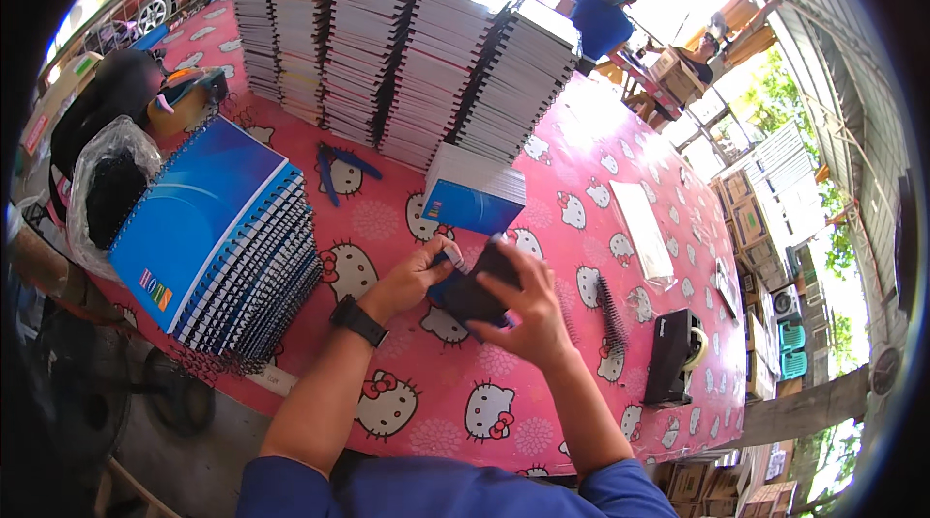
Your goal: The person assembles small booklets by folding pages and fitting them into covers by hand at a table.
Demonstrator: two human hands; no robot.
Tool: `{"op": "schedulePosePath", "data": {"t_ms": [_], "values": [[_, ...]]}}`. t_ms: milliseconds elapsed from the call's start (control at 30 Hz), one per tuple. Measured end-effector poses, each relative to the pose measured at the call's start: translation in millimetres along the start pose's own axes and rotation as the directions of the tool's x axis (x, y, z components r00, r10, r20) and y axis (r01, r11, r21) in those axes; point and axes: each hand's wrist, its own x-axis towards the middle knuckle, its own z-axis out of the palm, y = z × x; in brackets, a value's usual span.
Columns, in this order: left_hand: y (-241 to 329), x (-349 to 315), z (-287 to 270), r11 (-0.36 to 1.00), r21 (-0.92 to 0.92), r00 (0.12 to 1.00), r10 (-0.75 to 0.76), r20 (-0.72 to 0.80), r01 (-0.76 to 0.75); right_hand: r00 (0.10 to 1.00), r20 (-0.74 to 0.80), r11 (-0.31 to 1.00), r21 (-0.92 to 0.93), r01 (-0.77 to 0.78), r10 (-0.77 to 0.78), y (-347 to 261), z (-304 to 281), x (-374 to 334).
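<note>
My left grip (pixel 418 278) is pinched on one end of a dark, blue-edged item (pixel 467 299), which I have over the pink desk (pixel 441 382) right in front of me. My right grip (pixel 531 310) lies with fingers spread along its other side; I cannot tell whether they clasp it. Just beyond stands a small blue-and-white stack (pixel 475 204); to my left, a pile of blue spiral notebooks (pixel 203 218).

The person wears a deep-blue top (pixel 455 491) whose short left sleeve (pixel 279 491) and right sleeve (pixel 625 493) end around the elbows above bare forearms, with a broad black watch-like band (pixel 359 322) circling the wrist below an ungloved left hand (pixel 409 283), the right hand (pixel 533 310) likewise bare.
</note>
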Motion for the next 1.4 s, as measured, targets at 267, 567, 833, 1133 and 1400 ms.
{"op": "schedulePosePath", "data": {"t_ms": [267,567,833,1133,1400], "values": [[3.0,-1.7,2.8,0.994,-0.019,0.993,-0.112,-0.027,0.111,0.995,0.094,0.992,-0.121,0.034,-0.023,-4.1,-5.5,-2.3],[11.4,-3.4,0.0,0.992,-0.066,0.993,-0.109,0.038,0.112,0.934,-0.002,0.771,0.565,-0.293,0.357,23.2,-29.8,1.9],[17.2,-1.7,-2.6,0.982,-0.091,0.986,-0.165,0.012,0.165,0.859,0.366,0.204,0.867,-0.455,0.359,50.6,1.0,-23.1],[18.7,-0.8,-10.8,0.944,0.324,0.998,0.066,-0.023,-0.055,0.810,0.275,0.342,0.801,-0.491,0.518,53.5,14.3,-22.7],[18.5,-3.3,-2.6,0.999,0.030,0.992,-0.037,-0.122,0.041,0.882,0.341,0.260,0.864,-0.430,0.326,50.7,12.1,-10.3]]}}
